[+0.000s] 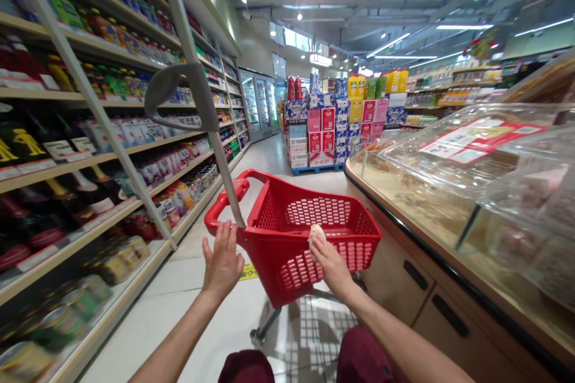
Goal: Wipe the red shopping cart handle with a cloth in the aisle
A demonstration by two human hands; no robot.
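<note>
A red plastic shopping cart (pixel 314 209) with a perforated basket stands in front of me, its side turned my way. My right hand (pixel 330 263) is closed on a crumpled off-white cloth (pixel 317 234), pressed against the basket's near rim. Fingers stretched and slightly apart, my left hand (pixel 222 263) is at the lower edge of the red handle end; whether the fingertips press on it I cannot tell. A grey metal pole (pixel 224 167) with a grey plastic loop (pixel 179 99) rises from the cart at the handle end. The basket's inside shows no goods in the visible part.
Drink shelves (pixel 112 102) line the left side. On the right stands a wooden counter (pixel 399 263) with clear-lidded food packs (pixel 476 137). Stacked boxes (pixel 321 131) on a blue pallet rise ahead, with glass-door fridges (pixel 260 102) behind on the left.
</note>
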